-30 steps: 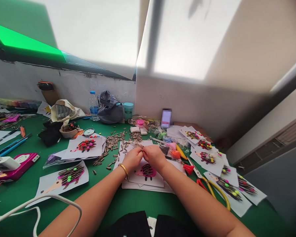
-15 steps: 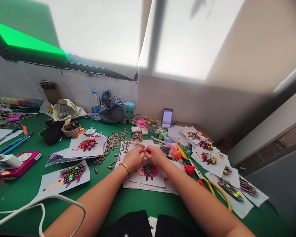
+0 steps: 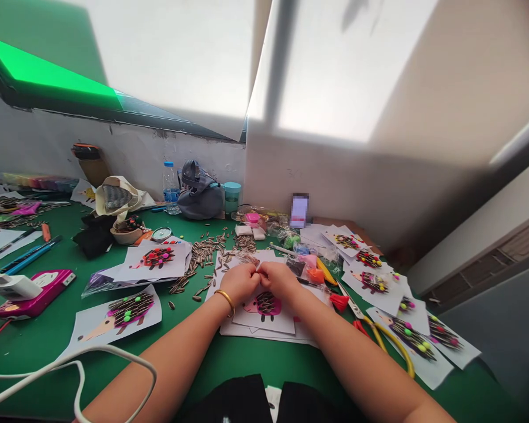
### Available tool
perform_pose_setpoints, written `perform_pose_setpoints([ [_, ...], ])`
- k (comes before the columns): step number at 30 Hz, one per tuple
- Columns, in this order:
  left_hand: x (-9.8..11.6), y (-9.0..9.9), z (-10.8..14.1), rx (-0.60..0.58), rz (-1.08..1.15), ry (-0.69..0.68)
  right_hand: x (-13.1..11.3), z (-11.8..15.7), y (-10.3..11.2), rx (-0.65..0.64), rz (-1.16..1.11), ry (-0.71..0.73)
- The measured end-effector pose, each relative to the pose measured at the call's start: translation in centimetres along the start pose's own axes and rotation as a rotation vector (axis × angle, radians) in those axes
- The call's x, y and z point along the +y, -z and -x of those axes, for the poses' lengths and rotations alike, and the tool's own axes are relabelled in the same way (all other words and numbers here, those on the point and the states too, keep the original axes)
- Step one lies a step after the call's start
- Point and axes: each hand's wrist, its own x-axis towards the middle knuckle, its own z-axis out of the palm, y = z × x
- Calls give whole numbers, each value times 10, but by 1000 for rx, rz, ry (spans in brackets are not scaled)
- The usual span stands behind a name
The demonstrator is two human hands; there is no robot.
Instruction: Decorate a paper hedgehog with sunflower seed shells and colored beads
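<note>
The fingers of both hands are curled in, and the left hand point(image 3: 241, 285) and the right hand point(image 3: 280, 281) meet at their tips. I cannot tell if they pinch something small. A gold bracelet point(image 3: 227, 301) is on the left wrist. Just under the hands, at 6 o'clock, a hedgehog picture point(image 3: 267, 306) lies on a pile of white paper point(image 3: 304, 336). The hedgehog is pink with dark, stripy spikes.

Near the hands, at 10 o'clock, lots of stripy seeds point(image 3: 205, 254) are spread about. At 3 o'clock there is some soft orange stuff point(image 3: 315, 275). At 4 o'clock are scissors with yellow handles point(image 3: 394, 345).

Farther out, more hedgehog cards point(image 3: 370, 281) overlap at 3 o'clock, with bright dots on them. Another hedgehog card point(image 3: 123, 314) lies near 9 o'clock. By the wall, a water bottle point(image 3: 171, 194) stands at 10 o'clock, a grey bag point(image 3: 200, 197) sits at 11, and a phone point(image 3: 298, 210) leans at 1.
</note>
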Motion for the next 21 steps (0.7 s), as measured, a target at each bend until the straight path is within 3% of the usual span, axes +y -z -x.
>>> perform_pose_setpoints([
  [10,5,-1,5,36,-137,-22,9,-1,-3,18,70,140],
  [21,5,-1,5,51,-188,1,9,-2,-6,62,-138,-32],
])
